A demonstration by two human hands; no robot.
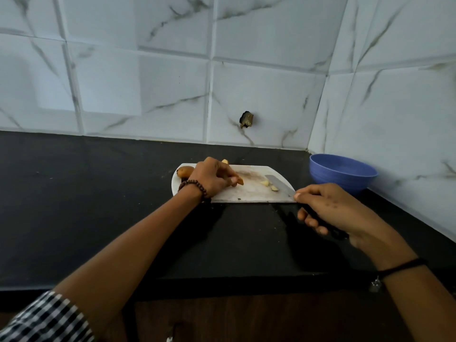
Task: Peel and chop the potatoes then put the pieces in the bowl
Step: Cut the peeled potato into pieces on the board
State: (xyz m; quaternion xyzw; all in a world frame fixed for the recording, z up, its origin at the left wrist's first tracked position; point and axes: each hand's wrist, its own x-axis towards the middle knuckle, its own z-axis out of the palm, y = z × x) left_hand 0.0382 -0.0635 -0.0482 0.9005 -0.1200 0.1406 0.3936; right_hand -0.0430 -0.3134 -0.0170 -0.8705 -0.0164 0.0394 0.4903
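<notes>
The person is standing at the black counter (98, 193) and working on a white cutting board (246, 195). The left hand (212, 178) is curling over a potato piece (239, 180) and pinning it to the board. Only the orange-tinted tip is poking out past the fingers, so I can't say for sure how much of it is peeled. The right hand (330, 211) is wrapping around the dark handle of a knife (281, 185), with its blade resting flat-ish on the board's right part.

The piece's long axis is pointing right, toward the blade. The blade is slanting from the right hand up and left, its tip aiming at the board's middle. So steel and potato are near but apart, with a few pale cut bits (267, 183) lying just beside the blade between them.

A whole potato (185, 171), skin on, is lying at the board's far left end, behind the left wrist. The blue bowl (343, 172) is sitting off the board to the right, in the tiled corner. It is nearer the knife hand, so that side looks better placed to sweep the bits across.
</notes>
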